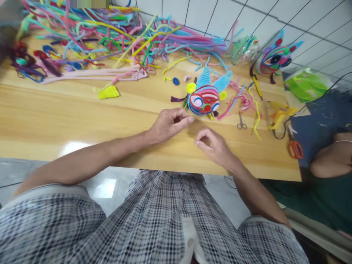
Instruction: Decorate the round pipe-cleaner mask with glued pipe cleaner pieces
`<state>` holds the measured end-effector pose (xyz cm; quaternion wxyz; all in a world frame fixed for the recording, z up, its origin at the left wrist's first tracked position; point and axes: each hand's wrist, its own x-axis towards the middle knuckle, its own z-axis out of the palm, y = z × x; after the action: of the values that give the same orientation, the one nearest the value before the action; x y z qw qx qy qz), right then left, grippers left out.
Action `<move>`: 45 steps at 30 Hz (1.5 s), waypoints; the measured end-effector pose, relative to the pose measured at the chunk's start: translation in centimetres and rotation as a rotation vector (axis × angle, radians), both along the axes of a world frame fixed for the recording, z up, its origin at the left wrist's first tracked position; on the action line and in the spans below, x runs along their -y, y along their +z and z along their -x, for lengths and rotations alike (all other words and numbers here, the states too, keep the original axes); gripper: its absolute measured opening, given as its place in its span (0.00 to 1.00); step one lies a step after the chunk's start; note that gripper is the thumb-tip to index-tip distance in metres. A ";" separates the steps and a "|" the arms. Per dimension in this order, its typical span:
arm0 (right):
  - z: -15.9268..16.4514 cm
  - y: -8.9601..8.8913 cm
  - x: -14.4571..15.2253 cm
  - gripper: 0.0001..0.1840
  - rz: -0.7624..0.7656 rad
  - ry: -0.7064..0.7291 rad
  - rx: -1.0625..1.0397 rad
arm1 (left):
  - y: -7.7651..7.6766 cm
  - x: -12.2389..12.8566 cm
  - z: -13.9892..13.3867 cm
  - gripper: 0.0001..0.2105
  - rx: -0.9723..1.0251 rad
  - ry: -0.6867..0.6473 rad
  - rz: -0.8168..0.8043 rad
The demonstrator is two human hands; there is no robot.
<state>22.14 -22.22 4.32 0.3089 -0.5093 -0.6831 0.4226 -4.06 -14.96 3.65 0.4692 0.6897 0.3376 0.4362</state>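
My left hand [173, 125] is over the table just in front of a pipe-cleaner animal head [204, 98], its thumb and curled fingers closed together. Lower and to the right, my right hand [213, 146] has thumb and forefinger bent into a pinch. Whatever either hand pinches, if anything, is too small to make out. The head has blue pointed ears, yellow discs at its sides, white-and-blue eyes and a red nose ringed in green. A dark purple tassel sticks out at its left.
Pipe cleaners [110, 36] pile along the back. A yellow-green folded piece [109, 92] lies left. Small scissors [241, 121], a yellow glue gun [282, 114], orange-handled scissors [295, 147] and a second animal head [276, 58] are right. A person's arm [332, 157] shows beyond the table edge.
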 end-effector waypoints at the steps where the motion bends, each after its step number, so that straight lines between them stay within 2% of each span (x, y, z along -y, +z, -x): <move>1: 0.4 0.1 0.1 0.13 0.081 -0.012 -0.085 | 0.4 0.4 -0.2 0.19 0.022 -0.037 0.031; 3: 1.1 0.5 0.0 0.19 0.224 -0.060 -0.270 | 0.9 1.2 -0.5 0.17 0.064 -0.116 0.090; 5: 1.6 0.9 -0.3 0.23 0.298 -0.123 -0.400 | 1.1 1.9 -0.6 0.13 0.070 -0.178 0.145; 9: 2.7 1.6 -0.4 0.23 0.333 -0.229 -0.455 | 0.8 2.7 -0.4 0.05 0.028 -0.202 0.162; 16: 4.1 1.0 0.0 0.18 0.249 -0.373 -0.345 | -0.3 2.3 0.0 0.05 0.049 -0.171 0.016; 22: 5.7 0.3 -0.6 0.16 0.085 -0.470 -0.299 | -0.6 1.8 -0.1 0.07 0.114 -0.153 0.184; 25: 6.0 0.2 -0.8 0.19 0.046 -0.481 -0.295 | -0.3 1.7 -0.1 0.08 0.162 -0.186 0.255; 30: 5.6 0.2 -0.6 0.17 0.149 -0.450 -0.352 | -0.4 1.7 0.2 0.07 0.147 -0.219 0.248; 34: 5.6 -0.3 -0.4 0.12 0.146 -0.474 -0.422 | -0.5 1.9 0.1 0.06 0.134 -0.190 0.214; 41: 5.4 -1.7 0.3 0.12 0.200 -0.461 -0.528 | -0.7 2.3 -0.7 0.06 0.112 -0.132 0.256; 45: 3.8 -1.2 0.3 0.13 0.136 -0.450 -0.656 | -1.0 2.5 -0.4 0.05 0.011 -0.091 0.269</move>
<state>18.37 -22.47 3.16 0.5611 -0.5034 -0.3902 0.5287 -3.63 -17.43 2.69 0.5784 0.6329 0.3587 0.3691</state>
